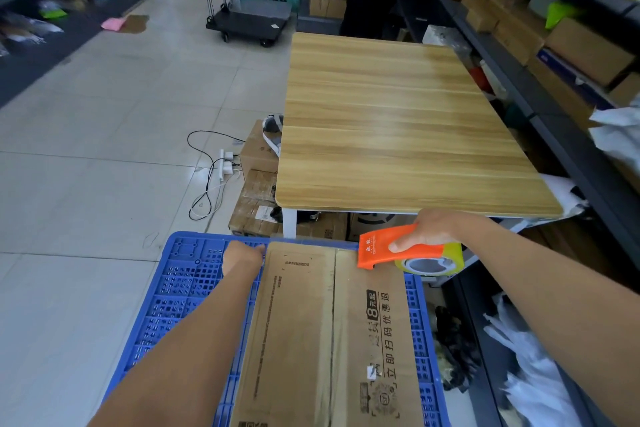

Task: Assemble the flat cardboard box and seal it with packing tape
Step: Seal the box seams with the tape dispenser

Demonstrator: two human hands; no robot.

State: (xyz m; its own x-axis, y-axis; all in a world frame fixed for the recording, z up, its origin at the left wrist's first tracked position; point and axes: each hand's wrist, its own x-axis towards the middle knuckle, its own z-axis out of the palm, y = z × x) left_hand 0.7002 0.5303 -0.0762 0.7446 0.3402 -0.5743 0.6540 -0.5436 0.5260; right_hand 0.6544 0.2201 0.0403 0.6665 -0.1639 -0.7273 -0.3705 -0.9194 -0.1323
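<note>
A brown cardboard box with printed characters lies on a blue plastic crate in front of me, its two top flaps meeting along a centre seam. My left hand grips the box's far left corner. My right hand holds an orange tape dispenser carrying a yellowish tape roll. The dispenser's front edge rests at the far end of the box, just right of the seam.
A low wooden table stands just beyond the crate, with cartons under its left side. Shelves of boxes run along the right. A power strip with cables lies on the tiled floor, and a black platform cart is farther back.
</note>
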